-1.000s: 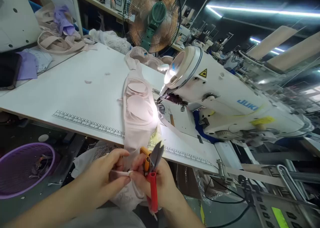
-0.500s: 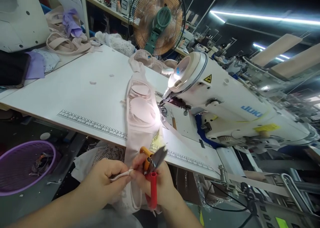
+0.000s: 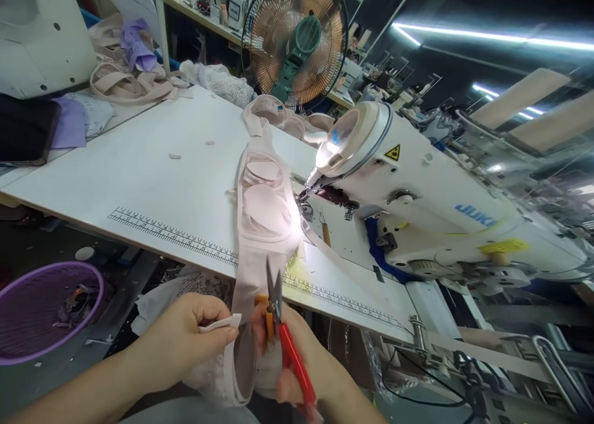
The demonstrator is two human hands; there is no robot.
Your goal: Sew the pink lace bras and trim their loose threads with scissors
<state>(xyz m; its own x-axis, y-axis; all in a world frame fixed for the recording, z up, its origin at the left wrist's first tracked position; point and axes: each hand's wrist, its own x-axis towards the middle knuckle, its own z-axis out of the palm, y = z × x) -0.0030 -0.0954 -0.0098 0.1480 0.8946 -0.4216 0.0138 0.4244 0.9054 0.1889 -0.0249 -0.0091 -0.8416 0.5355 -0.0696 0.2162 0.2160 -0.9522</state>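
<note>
Between the thumb and fingers of my left hand (image 3: 197,337) is pinched the end of a pale pink fabric strap (image 3: 223,323). My right hand (image 3: 301,350) grips scissors (image 3: 275,306) with one orange and one red handle. Their blades point up and away from me, slightly parted, a little right of the strap end. A pale pink bra (image 3: 264,207) lies along the white table, its cups under the sewing machine's lamp. Its near part hangs over the table edge between my hands. Some of my right fingers are blurred or hidden behind the handles.
A white sewing machine (image 3: 431,195) stands at the right of the table (image 3: 153,176), which has a printed ruler along its front edge. A fan (image 3: 297,40) is behind. Purple basket (image 3: 51,275) on the floor at left, dark phone (image 3: 28,130) and fabric pieces (image 3: 125,83) at far left.
My right hand has moved off the strap end, and the scissors have turned from pointing right to pointing up, with blades parting. My left hand still pinches the strap.
</note>
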